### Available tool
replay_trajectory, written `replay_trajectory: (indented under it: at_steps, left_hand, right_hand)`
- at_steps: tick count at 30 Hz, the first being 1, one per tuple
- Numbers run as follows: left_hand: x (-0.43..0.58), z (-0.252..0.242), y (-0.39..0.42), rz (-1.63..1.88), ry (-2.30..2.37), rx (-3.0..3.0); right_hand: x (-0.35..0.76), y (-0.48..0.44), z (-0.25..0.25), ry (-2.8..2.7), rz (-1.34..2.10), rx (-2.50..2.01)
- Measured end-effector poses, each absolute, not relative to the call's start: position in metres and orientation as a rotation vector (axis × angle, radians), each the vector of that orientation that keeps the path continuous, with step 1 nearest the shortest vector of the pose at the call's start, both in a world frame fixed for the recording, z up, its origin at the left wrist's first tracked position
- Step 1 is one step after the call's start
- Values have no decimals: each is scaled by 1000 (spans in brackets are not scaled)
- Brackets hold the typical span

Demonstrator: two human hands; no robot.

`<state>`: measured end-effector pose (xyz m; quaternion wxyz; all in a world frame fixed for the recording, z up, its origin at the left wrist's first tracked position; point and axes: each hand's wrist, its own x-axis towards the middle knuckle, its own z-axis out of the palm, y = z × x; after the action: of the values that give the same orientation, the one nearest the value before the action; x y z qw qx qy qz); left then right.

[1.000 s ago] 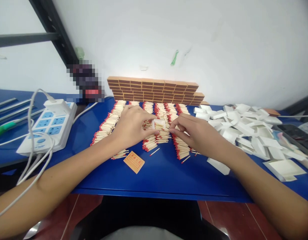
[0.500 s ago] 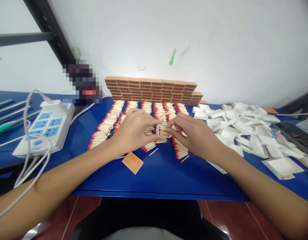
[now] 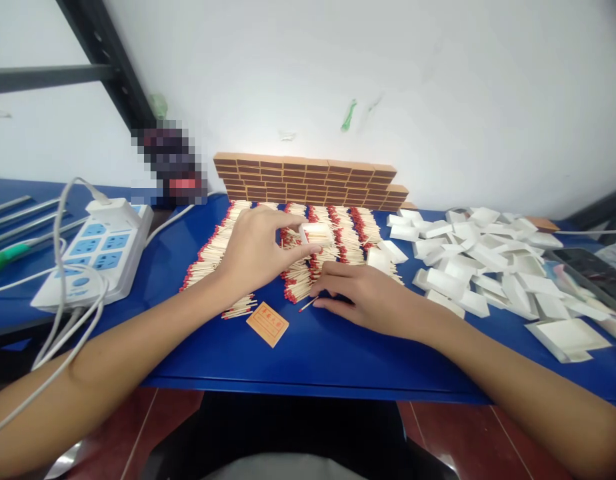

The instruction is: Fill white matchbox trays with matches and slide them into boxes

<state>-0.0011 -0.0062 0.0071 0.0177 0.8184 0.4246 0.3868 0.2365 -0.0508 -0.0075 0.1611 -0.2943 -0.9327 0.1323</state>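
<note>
Between the thumb and fingers of my left hand (image 3: 255, 250) is a small white matchbox tray (image 3: 318, 235) with matches lying in it, raised above the rows of matches. My right hand (image 3: 363, 293) is low at the front of the rows, its thumb and index finger closing on the end of a single red-tipped match (image 3: 305, 306). Loose matches (image 3: 213, 253) lie in several long rows, partly hidden by my hands. Nearest the front, an orange matchbox cover (image 3: 268, 325) with red print lies flat on the blue table (image 3: 338, 363).
A wall of stacked brown-sided matchboxes (image 3: 308, 179) stands behind the rows. White empty trays (image 3: 468, 253) are heaped at the right, beside a dark phone (image 3: 593, 273). On the left are a power strip (image 3: 95, 247), looping white cables and green-handled tools (image 3: 8, 257).
My right hand has left the tray and moved down toward the front, to a loose match. My left hand has lifted the tray slightly. The view has shifted a little.
</note>
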Motion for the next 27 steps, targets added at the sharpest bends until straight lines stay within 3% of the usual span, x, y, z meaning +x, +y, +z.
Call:
replay_trajectory:
  at_steps: [27]
  left_hand:
    - [-2,8,-3,1112,1299,2668]
  right_hand:
    - [231,-55,-6,-2699,373,-956]
